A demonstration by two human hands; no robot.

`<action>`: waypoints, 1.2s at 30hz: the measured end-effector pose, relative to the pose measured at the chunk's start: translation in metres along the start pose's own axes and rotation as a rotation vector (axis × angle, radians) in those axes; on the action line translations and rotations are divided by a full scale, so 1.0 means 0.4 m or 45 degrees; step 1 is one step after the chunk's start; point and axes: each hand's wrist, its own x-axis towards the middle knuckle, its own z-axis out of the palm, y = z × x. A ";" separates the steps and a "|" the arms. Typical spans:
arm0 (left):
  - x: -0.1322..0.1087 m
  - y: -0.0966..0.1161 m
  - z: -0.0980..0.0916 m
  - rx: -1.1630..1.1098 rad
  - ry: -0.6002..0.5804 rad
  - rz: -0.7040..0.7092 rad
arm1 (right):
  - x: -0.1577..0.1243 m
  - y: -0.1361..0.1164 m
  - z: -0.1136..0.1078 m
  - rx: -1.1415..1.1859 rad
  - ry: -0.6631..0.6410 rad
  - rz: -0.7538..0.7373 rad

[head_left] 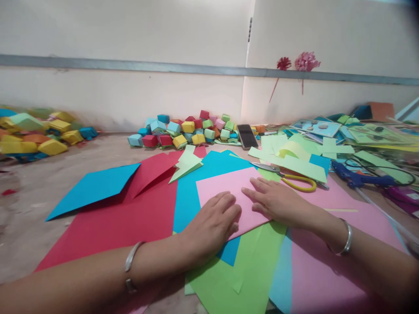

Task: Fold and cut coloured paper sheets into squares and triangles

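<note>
A pink sheet of paper (229, 184), apparently folded, lies on top of blue, red and green sheets in front of me. My left hand (209, 222) is on its lower left part, fingers curled and pressed together at the paper's near edge. Across its right side my right hand (275, 198) lies flat with the fingers stretched out, the tips a little apart. Just beyond the right hand are scissors with yellow handles (299, 182), their blades partly open. Part of the pink sheet is hidden under both hands.
Piles of colourful folded paper blocks (188, 127) sit along the wall, beside a phone (247, 136). Light green paper strips (290, 162) and a blue glue gun (362, 176) lie right. A folded blue sheet (93, 188) rests on red paper (131, 222) at left.
</note>
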 end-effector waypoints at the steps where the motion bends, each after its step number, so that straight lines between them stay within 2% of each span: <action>1: -0.003 0.000 0.003 -0.005 -0.012 -0.007 | 0.000 0.000 0.000 -0.003 -0.003 -0.001; 7: -0.003 -0.014 0.008 0.049 -0.203 -0.067 | -0.001 0.002 0.000 -0.015 -0.002 -0.016; 10: -0.004 -0.026 0.014 0.077 -0.229 -0.078 | 0.001 0.000 -0.005 0.017 -0.012 0.002; 13: -0.015 -0.043 0.035 0.120 -0.154 -0.082 | 0.006 -0.013 -0.017 0.044 -0.068 0.057; 18: -0.037 -0.083 0.090 0.248 0.118 0.059 | 0.005 -0.077 -0.038 0.184 -0.128 0.245; 21: -0.042 -0.100 0.117 0.321 0.304 0.149 | -0.008 -0.122 -0.049 0.398 -0.082 0.059; 24: -0.041 -0.104 0.134 0.359 0.420 0.158 | -0.021 -0.142 -0.051 0.575 -0.098 -0.087; 36: -0.041 -0.104 0.130 0.363 0.455 0.230 | -0.022 -0.107 -0.034 0.712 -0.224 -0.105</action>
